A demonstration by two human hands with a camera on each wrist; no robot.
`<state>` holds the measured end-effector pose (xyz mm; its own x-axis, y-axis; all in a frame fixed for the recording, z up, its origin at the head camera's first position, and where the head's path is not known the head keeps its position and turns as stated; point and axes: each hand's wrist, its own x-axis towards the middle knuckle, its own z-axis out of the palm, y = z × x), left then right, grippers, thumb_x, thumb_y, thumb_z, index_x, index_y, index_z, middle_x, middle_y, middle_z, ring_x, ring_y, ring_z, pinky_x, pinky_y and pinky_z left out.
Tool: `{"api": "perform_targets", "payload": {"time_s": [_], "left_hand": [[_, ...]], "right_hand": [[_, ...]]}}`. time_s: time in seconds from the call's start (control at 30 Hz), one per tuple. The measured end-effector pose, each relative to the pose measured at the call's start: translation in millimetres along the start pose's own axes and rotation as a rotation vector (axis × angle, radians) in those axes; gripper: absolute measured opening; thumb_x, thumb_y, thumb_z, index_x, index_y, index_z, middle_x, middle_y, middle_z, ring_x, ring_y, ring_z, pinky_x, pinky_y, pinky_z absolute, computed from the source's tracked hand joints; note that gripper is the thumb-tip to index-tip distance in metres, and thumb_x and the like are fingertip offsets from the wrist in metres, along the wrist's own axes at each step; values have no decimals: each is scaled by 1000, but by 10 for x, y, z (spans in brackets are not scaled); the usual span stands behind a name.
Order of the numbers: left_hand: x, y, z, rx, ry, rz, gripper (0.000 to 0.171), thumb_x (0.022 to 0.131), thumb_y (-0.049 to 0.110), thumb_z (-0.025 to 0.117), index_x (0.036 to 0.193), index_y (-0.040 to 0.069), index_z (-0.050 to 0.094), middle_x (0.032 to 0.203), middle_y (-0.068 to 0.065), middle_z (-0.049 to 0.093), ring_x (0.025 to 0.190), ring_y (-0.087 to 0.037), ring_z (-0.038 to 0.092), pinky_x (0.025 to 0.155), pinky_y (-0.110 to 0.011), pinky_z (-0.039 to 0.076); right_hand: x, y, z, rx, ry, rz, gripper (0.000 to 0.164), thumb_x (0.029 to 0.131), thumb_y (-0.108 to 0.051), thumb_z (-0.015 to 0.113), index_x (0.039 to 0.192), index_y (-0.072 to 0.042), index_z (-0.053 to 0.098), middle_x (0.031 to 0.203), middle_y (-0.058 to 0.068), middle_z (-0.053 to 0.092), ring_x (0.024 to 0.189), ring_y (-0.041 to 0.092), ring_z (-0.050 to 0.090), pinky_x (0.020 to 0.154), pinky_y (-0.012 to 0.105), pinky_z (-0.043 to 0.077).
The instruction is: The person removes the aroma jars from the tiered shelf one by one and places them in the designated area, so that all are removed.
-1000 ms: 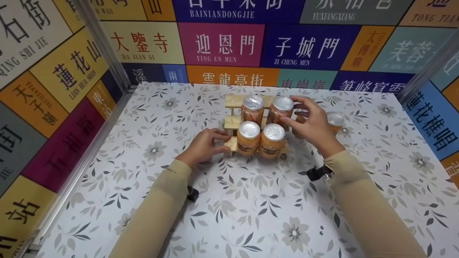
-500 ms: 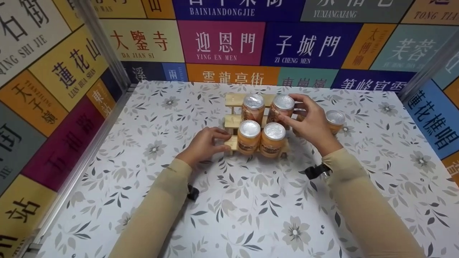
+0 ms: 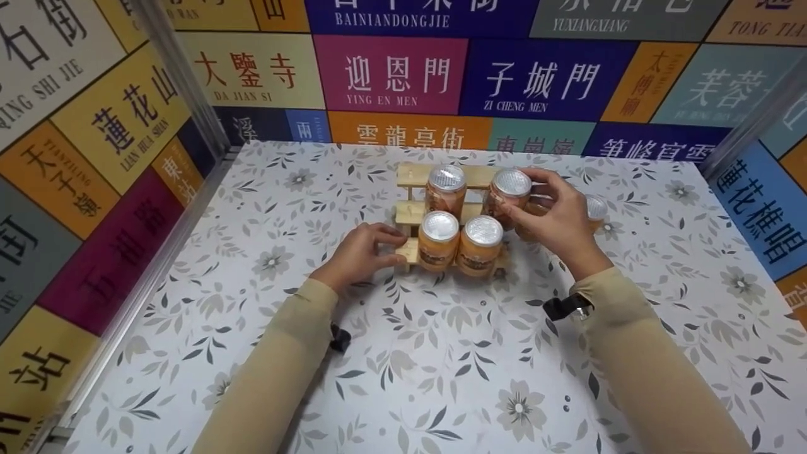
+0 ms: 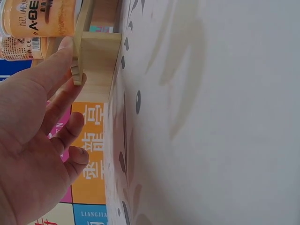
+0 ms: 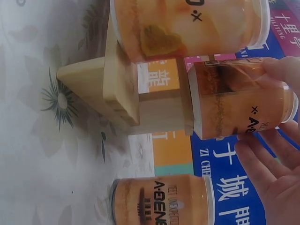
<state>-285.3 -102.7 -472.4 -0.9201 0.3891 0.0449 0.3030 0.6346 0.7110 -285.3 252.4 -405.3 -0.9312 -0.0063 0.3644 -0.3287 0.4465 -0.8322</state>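
In the head view my right hand (image 3: 561,217) holds an orange can (image 3: 498,211) with a silver lid between thumb and fingers, at the right end of the middle step of a small wooden tiered rack (image 3: 411,213). The right wrist view has the can's base (image 5: 198,105) right at the step's edge. My left hand (image 3: 360,255) pinches the left end of the rack's lowest step, its thumb and index finger (image 4: 77,79) at the board's end in the left wrist view. Another can (image 3: 445,197) stands on the middle step; two more cans (image 3: 437,252) stand in front on the lowest step.
To the right of the rack another can (image 3: 596,211) stands on the table, partly behind my right hand. The tabletop (image 3: 441,353) has a leaf and flower pattern. Panels with large characters (image 3: 391,75) wall in the back and sides.
My right hand and the can it holds have shifted slightly right, widening the gap to the other can on that step. The left hand has stayed at the rack's end.
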Motion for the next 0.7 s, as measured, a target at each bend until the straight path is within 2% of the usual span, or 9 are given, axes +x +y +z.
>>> {"api": "perform_targets", "payload": {"time_s": [0.13, 0.37, 0.7], "left_hand": [[1, -7, -8, -6, -5, 5, 43, 85, 31, 85, 125, 19, 75, 133, 4, 68, 122, -19, 58, 110, -39, 45], [8, -14, -15, 11, 3, 51, 41, 86, 29, 85, 124, 16, 75, 130, 0, 70, 118, -23, 61, 104, -41, 47], [13, -22, 2, -21, 3, 46, 43, 85, 31, 85, 125, 17, 75, 130, 0, 70, 122, -22, 61, 109, -41, 47]], "right_hand": [[-33, 30, -66, -13, 35, -5, 66, 79, -20, 92, 137, -12, 62, 129, 11, 67, 111, 19, 69, 94, 28, 58], [-82, 110, -182, -12, 97, -20, 65, 77, -12, 92, 135, -7, 61, 129, 11, 66, 111, 15, 67, 91, 20, 57], [-191, 111, -412, -58, 160, -25, 64, 77, -11, 92, 133, -8, 62, 128, 9, 66, 109, 10, 66, 92, 15, 54]]}}
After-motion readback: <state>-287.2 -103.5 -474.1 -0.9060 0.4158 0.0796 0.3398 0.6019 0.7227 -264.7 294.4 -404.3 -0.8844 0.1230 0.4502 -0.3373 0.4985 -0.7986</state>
